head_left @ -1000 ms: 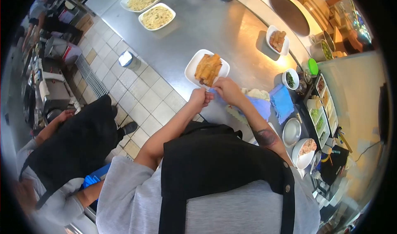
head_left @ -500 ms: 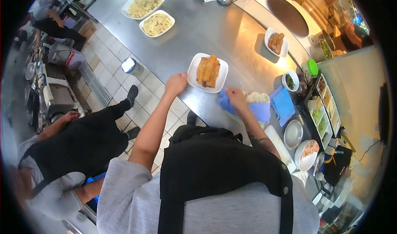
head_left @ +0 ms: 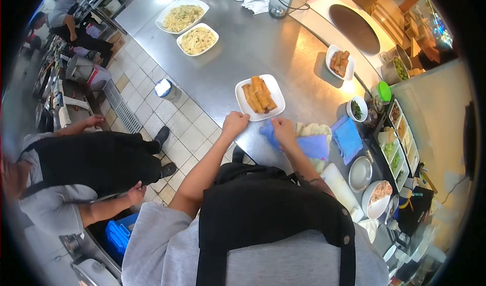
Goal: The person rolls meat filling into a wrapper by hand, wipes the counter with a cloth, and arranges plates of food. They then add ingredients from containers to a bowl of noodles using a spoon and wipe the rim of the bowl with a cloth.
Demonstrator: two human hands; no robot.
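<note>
silver metal bench [head_left: 212,78] | white squarish plate [head_left: 281,103] on it, near edge | left hand [head_left: 236,123] curled closed at plate rim, grip unclear | right hand [head_left: 283,132] closed on blue cloth [head_left: 268,133], beside plate | golden-brown rolls [head_left: 259,95] piled on plate

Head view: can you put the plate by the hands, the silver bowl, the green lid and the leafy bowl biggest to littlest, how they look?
1. Plate
2. Silver bowl
3. Leafy bowl
4. Green lid
</note>
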